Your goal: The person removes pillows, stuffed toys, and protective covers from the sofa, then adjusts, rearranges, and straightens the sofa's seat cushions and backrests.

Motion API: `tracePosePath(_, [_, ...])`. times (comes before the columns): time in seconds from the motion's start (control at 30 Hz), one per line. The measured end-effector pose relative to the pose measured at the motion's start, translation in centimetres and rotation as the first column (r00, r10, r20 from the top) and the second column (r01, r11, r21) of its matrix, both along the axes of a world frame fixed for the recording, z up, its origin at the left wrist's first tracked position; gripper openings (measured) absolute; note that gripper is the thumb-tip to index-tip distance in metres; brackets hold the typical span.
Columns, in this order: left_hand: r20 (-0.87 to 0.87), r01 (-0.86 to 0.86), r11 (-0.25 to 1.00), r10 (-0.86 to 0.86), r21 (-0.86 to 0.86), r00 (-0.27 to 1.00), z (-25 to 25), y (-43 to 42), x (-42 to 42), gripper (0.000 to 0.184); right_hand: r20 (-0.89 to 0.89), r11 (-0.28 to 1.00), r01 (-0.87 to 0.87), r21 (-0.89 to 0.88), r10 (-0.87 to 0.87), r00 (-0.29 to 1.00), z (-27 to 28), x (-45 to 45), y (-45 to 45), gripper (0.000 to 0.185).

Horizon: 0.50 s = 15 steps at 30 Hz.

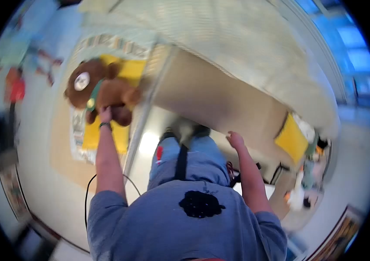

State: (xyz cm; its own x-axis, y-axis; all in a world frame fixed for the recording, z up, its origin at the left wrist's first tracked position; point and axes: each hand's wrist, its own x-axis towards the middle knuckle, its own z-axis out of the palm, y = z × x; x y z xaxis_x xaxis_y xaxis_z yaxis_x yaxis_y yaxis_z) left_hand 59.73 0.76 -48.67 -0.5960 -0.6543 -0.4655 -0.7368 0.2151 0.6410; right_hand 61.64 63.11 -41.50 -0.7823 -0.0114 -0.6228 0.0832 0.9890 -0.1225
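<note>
A brown teddy bear [116, 92] with a pale muzzle and a green band round its neck lies on its side at the left. Beneath it are a yellow cloth or cushion [133, 71] and a patterned white cloth [77, 137]. My left hand [105, 114] grips the bear at its lower side, next to a limb; its fingertips are partly hidden against the plush. Over the beige surface, my right hand [235, 140] hangs with its fingers curled in. Nothing shows in it, and it is apart from other things.
A large pale quilted cover [245, 39] spreads ahead. At the right are a yellow cushion [292, 138] and several soft toys [297, 195]. A light-coloured edge [143, 117] runs beside the bear. A black cable [86, 204] curves near my left arm.
</note>
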Motion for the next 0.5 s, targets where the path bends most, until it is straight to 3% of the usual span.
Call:
tracePosePath(0.03, [-0.188,0.079,0.993,-0.062,0.084,0.980,-8.2,-4.5,1.0,0.043,-0.095,0.989,0.127,0.072,-0.120,0.988,1.2,1.1,2.1,0.038])
tracePosePath(0.07, [-0.109,0.128,0.987,-0.118,0.093,0.987,-7.0,-4.7,0.3,0.046,-0.115,0.975,0.202,0.096,-0.191,0.975,1.5,2.2,4.3,0.038])
tracePosePath(0.1, [0.048,0.034,0.999,-0.035,0.033,0.998,-4.8,-3.4,-0.8,0.047,-0.217,0.932,0.362,-0.005,-0.354,0.910,1.1,3.2,6.1,0.038])
tracePosePath(0.13, [0.161,0.116,0.993,-0.115,0.003,0.980,-2.4,-2.9,-2.0,0.046,-0.308,0.864,0.489,-0.121,-0.502,0.808,1.0,4.6,7.8,0.037])
tracePosePath(0.17, [-0.215,-0.128,0.914,0.224,0.384,0.951,-8.6,-4.9,-2.1,0.051,-0.330,0.835,0.538,-0.117,-0.543,0.772,1.2,6.2,8.8,0.037])
tracePosePath(0.23, [-0.445,-0.043,0.966,0.157,0.256,0.881,-10.2,-4.7,-4.3,0.049,-0.174,0.629,0.716,-0.303,-0.775,0.607,0.5,8.4,8.9,0.037])
tracePosePath(0.27, [-0.164,-0.156,0.988,0.156,0.013,0.974,-7.6,-2.8,-6.2,0.049,-0.195,0.663,0.685,-0.301,-0.746,0.636,0.1,9.9,8.0,0.038])
tracePosePath(0.33, [0.229,-0.077,0.841,0.232,-0.536,0.945,2.0,6.3,-8.3,0.045,-0.264,0.773,0.560,-0.298,-0.630,0.730,-3.2,13.7,7.8,0.040])
tracePosePath(0.37, [0.216,-0.050,0.841,0.196,-0.539,0.957,0.2,6.8,-9.8,0.045,-0.316,0.841,0.453,-0.294,-0.533,0.785,-5.7,15.6,8.3,0.042])
tracePosePath(0.4, [0.206,0.147,0.893,-0.063,-0.426,0.977,-3.7,6.3,-11.1,0.043,-0.320,0.824,0.479,-0.302,-0.561,0.763,-5.9,16.6,8.5,0.042])
tracePosePath(0.43, [0.169,0.354,0.882,-0.315,-0.313,0.934,-6.1,6.9,-12.3,0.042,-0.177,0.819,0.459,-0.345,-0.537,0.825,-6.1,17.4,8.5,0.042])
tracePosePath(0.47, [0.433,0.728,0.559,-0.585,-0.397,0.685,-6.5,9.2,-13.5,0.037,-0.033,0.807,0.440,-0.394,-0.491,0.870,-6.4,18.1,8.8,0.042])
tracePosePath(0.5, [0.353,0.773,0.533,-0.690,-0.343,0.632,-6.8,12.0,-14.2,0.037,-0.036,0.792,0.460,-0.401,-0.515,0.856,-6.4,18.7,9.4,0.042])
